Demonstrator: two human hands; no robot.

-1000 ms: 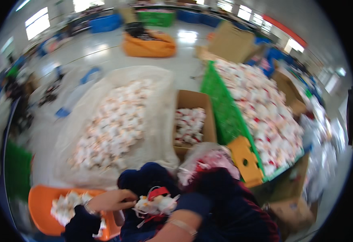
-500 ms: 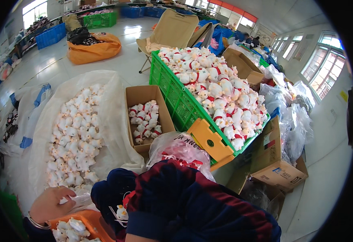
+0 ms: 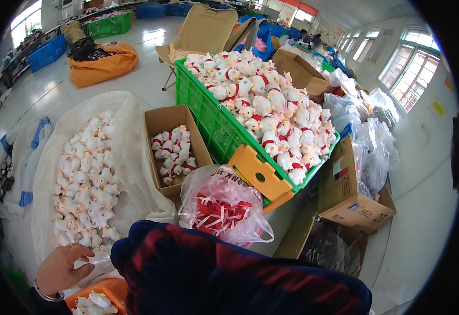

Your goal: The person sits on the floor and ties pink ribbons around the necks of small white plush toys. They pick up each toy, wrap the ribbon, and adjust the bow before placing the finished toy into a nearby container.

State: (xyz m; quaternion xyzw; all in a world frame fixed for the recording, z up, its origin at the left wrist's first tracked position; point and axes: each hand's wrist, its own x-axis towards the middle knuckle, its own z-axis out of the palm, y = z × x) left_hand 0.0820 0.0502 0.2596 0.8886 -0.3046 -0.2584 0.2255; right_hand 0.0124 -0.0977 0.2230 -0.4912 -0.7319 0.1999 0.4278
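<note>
My left hand, with a bracelet at the wrist, hovers over the near end of a pile of small white plush toys on a translucent plastic sheet. Its fingers are bent but apart, thumb away from them, and nothing shows between them. Just below is an orange tub holding more white plush toys. A dark blue and maroon sleeve fills the lower middle; my right hand is out of sight. Beyond it stands a clear plastic bag of red pieces with pale ribbons.
A cardboard box holds plush toys with red bands. Beside it a green crate is heaped with similar toys, a yellow plastic piece at its near end. Open cartons and plastic bags lie right; a folding chair stands behind.
The view has shifted, bringing the bag of red pieces into fuller sight. The sleeve now covers the lap, hiding a small toy with red on it. My left hand's fingers have spread slightly.
</note>
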